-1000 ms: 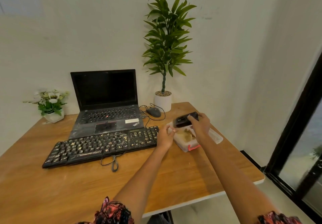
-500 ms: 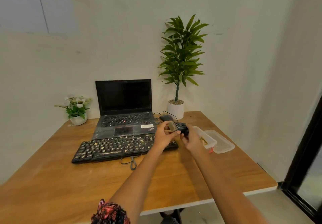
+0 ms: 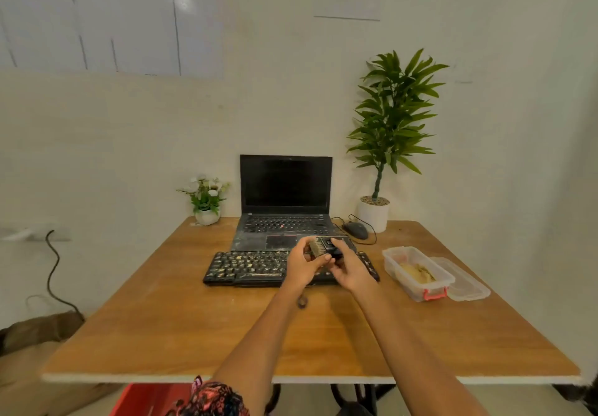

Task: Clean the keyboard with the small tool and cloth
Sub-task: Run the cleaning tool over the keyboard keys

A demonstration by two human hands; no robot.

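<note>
A black keyboard [image 3: 246, 268] speckled with yellowish crumbs lies across the middle of the wooden table [image 3: 194, 334]. Above its right half both hands hold a small black brush tool [image 3: 326, 244] with tan bristles. My left hand [image 3: 302, 266] pinches the bristle end. My right hand [image 3: 351, 268] grips the black body. A yellowish cloth [image 3: 415, 273] lies inside a clear plastic box [image 3: 391, 262] to the right of the keyboard.
An open black laptop [image 3: 284, 202] stands behind the keyboard, with a wired mouse [image 3: 356, 230] beside it. The box's lid [image 3: 466, 283] lies at its right. A tall potted plant [image 3: 375, 211] and a small flower pot [image 3: 207, 216] sit at the back edge.
Both hands carried the brush tool from the plastic box leftward to above the keyboard. The left hand now holds the bristle end. The camera view has pulled back and tilted up.
</note>
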